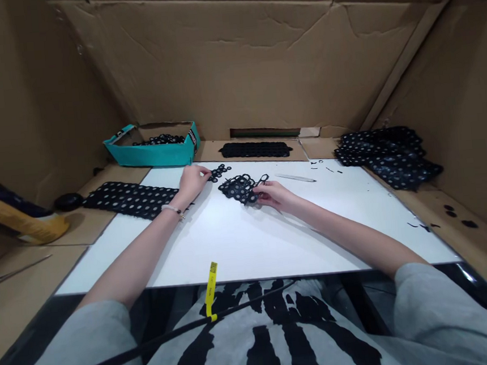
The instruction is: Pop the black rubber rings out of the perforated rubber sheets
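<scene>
My left hand [193, 181] reaches forward over the white board [249, 244], its fingers pinched at a small cluster of black rubber rings [220, 172]. My right hand [272, 193] is closed on small scissors [261, 181], at the edge of a black perforated rubber piece [239, 188] lying mid-board. The scissor tips are partly hidden by my fingers.
A teal box [152, 152] holding black rings stands at the back left. Black perforated sheets lie at the left [131, 199], the back [255, 149] and in a stack at the right [388, 156]. Tweezers [295, 177] rest on the board; cardboard walls surround the desk.
</scene>
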### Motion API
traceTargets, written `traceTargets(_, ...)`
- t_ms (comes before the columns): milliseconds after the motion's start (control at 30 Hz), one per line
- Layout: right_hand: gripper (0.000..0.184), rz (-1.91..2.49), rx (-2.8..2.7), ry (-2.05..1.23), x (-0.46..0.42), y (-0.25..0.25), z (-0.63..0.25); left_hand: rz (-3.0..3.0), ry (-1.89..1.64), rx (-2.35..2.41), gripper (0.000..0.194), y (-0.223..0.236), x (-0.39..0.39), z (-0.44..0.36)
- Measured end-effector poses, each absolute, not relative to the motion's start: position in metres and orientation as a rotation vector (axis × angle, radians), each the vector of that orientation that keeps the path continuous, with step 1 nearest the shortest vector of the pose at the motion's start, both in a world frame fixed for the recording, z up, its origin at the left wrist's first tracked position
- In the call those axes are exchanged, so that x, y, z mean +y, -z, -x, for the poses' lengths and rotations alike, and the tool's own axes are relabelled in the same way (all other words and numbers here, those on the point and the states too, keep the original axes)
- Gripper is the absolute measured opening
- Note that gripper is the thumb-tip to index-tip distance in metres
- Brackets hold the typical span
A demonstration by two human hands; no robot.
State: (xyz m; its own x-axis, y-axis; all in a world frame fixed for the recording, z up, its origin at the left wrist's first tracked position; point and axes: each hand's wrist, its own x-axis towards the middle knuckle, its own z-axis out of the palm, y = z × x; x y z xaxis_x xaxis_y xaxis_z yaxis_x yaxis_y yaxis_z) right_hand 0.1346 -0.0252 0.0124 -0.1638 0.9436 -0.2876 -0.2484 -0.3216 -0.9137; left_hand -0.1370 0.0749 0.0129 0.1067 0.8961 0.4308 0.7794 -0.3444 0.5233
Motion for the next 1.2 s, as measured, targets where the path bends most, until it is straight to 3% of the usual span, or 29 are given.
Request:
traceTargets(200,0.023,0.983,-0.750,-1.882,-0.021,-0.002,-0.133,-2.459,-1.054,1.445,0.027,-0.023,0.045,0.106)
traceTargets(367,0.031,0.907,-0.781,-1.861,-0.021,0.003,-0.130,-2.433,-0.706,1.065,0.029,-0.032,0.004,0.066)
traceTargets(600,0.028,0.924,-1.115,-1.638,-0.026,0.003,-0.124,-2.194,-0.779,1.180,0.036,-0.024,-0.004,0.056)
traceTargets(933,0.041,1.010,-1.204,-1.524,-0.017,0.015,-0.127,-1.864,-0.687,1.206,0.034,-0.022,0.007,0.065)
traceTargets(1200,0.032,1.037,-1.208,-1.554,-0.016,0.010,-0.126,-1.953,-1.201,1.635,0.024,-0.032,0.048,0.110)
